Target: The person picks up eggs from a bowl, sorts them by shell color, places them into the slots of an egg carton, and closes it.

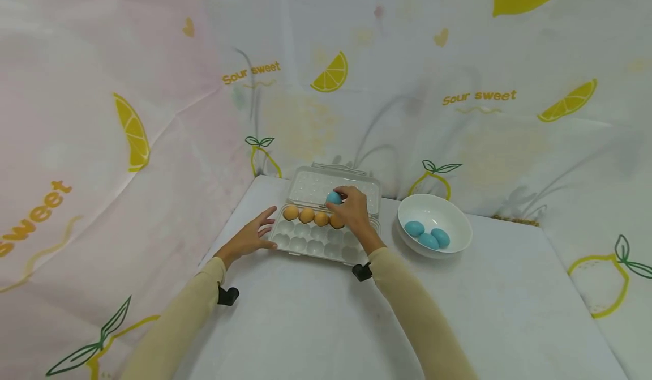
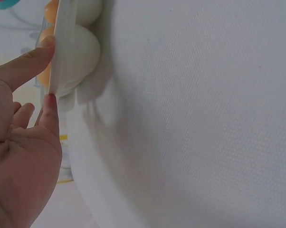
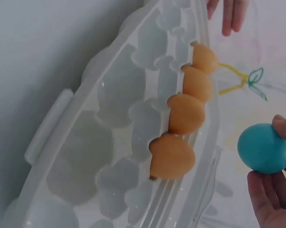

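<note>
A clear plastic egg box (image 1: 297, 247) lies with its lid (image 1: 308, 184) folded back. Along the row nearest the hinge sit several brown eggs (image 1: 306, 215); the front cups hold nothing. My right hand (image 1: 355, 210) pinches a blue egg (image 1: 333, 197) between thumb and fingers, raised over the hinge side. In the right wrist view that blue egg (image 3: 262, 148) hangs apart from the box. At the box's left end, my left hand (image 1: 248, 237) is spread. The left wrist view shows its thumb and a fingertip (image 2: 50, 100) touching the rim, the fingers fairly straight.
To the right of the box stands a white bowl (image 1: 460, 227) with three blue eggs (image 1: 428, 240) in it. A white cloth covers the table (image 1: 305, 312). Lemon-patterned fabric (image 1: 407, 57) hangs behind and at the sides, close to the open lid.
</note>
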{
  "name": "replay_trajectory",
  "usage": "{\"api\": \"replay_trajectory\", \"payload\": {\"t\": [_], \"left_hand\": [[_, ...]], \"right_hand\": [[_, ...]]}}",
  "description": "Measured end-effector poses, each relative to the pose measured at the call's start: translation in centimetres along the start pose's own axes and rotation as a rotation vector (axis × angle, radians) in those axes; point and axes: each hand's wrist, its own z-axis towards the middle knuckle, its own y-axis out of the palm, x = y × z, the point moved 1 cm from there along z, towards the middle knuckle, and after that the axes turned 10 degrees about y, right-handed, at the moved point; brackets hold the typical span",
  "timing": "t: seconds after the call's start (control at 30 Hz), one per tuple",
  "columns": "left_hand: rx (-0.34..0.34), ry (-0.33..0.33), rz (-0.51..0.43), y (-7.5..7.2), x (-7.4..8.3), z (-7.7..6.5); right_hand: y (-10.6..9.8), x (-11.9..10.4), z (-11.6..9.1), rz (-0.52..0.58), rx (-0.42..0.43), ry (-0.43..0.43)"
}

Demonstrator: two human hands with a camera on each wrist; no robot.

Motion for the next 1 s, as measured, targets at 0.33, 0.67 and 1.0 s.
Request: {"api": "replay_trajectory", "payload": {"t": [0.33, 0.67, 1.0], "left_hand": [[-0.005, 0.017, -0.036, -0.2, 0.1, -0.1], [-0.021, 0.051, -0.049, 0.2, 1.1, -0.2], [0.003, 0.05, -0.016, 0.1, -0.1, -0.2]], "right_hand": [[4.2, -2.9, -1.0, 0.021, -0.114, -0.005], [8.1, -3.7, -2.6, -0.059, -0.165, -0.038], [10.2, -3.8, -3.1, -0.092, -0.169, -0.06]]}}
